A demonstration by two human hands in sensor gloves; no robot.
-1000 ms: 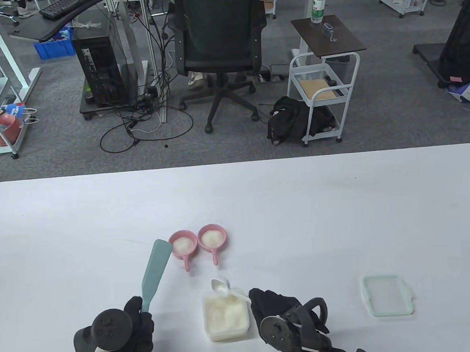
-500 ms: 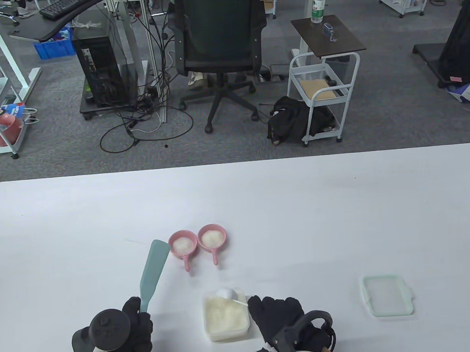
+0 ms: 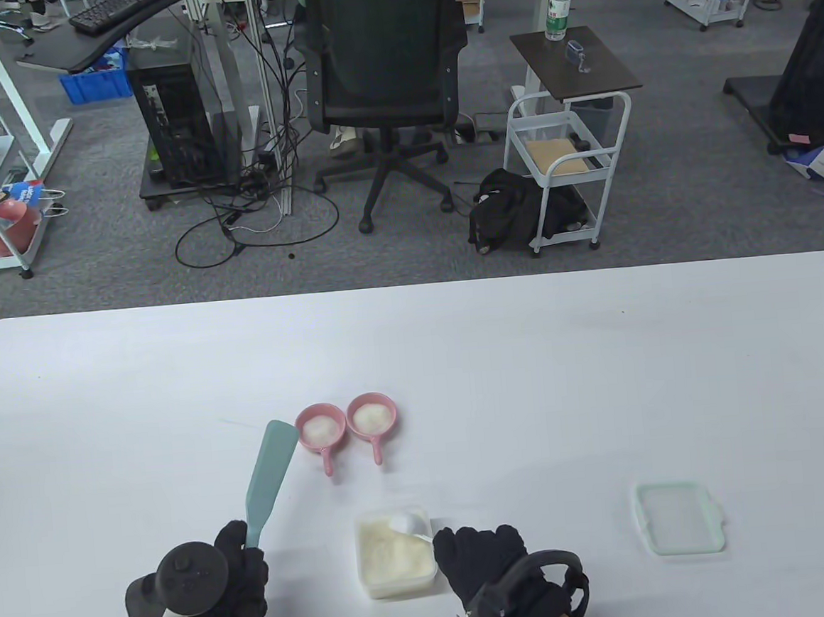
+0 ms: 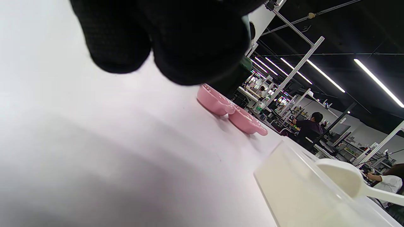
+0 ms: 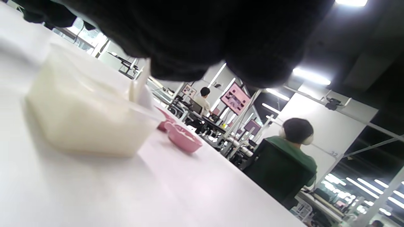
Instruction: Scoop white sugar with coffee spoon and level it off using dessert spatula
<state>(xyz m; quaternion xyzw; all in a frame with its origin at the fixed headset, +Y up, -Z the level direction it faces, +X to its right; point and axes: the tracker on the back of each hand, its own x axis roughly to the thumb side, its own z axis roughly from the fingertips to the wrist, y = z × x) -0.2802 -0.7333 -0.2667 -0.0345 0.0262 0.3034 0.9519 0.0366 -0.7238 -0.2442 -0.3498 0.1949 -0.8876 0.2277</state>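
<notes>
A clear plastic tub of white sugar [image 3: 394, 555] [image 4: 303, 192] [image 5: 82, 116] stands near the table's front edge. My right hand [image 3: 477, 551] holds the white coffee spoon [image 3: 408, 526] [image 4: 347, 181] by its handle, the bowl dipped into the tub's far right corner. My left hand [image 3: 236, 561] grips the handle of the pale green dessert spatula [image 3: 271, 469], whose blade points away towards the left pink dish. In both wrist views the gloved fingers fill the top edge.
Two small pink handled dishes [image 3: 322, 429] [image 3: 372, 415] [image 4: 232, 110] [image 5: 183, 137] holding white sugar sit beyond the tub. The tub's clear lid [image 3: 679, 517] lies to the right on the white table [image 3: 604, 393]. Office chair and carts stand beyond the far edge.
My right hand has drawn back and lowered the spoon from above the tub's far edge into the sugar. My left hand and the spatula have barely moved.
</notes>
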